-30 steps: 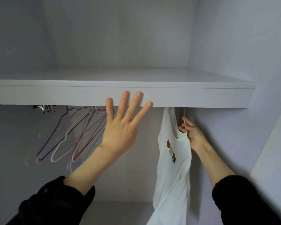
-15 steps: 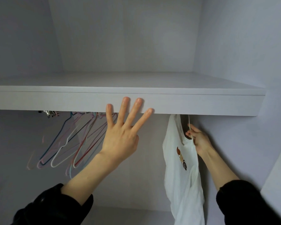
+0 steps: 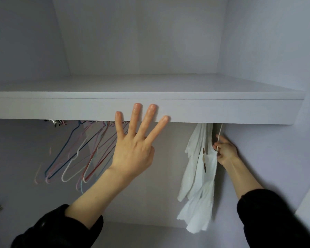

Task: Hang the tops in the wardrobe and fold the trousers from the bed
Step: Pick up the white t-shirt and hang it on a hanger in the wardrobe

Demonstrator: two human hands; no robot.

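We see the white top (image 3: 200, 169) hanging on the right side of the wardrobe, just under the front edge of the shelf (image 3: 222, 111) and close to the right wall (image 3: 267, 149). It droops in loose folds, with a small dark print showing on the fabric near its upper part. A thin white hanger wire (image 3: 220, 136) rises from it and disappears behind the shelf edge, so we cannot tell whether it is hooked on anything. The right hand (image 3: 225, 152) is at the top's upper right edge, its fingers curled and pinching the hanger wire where it meets the cloth. The left hand (image 3: 132, 147) is raised well apart from the top, near the middle of the view, with all four fingers straight and spread; it grips nothing, and its fingertips (image 3: 137, 106) lie against the front face of the shelf. Behind and to the left of that hand, a bunch of coloured wire hangers (image 3: 75, 158) in blue, pink, white and red hangs below the shelf, tilted on a slant. Both forearms come out of black sleeves (image 3: 61, 231) at the bottom of the view.
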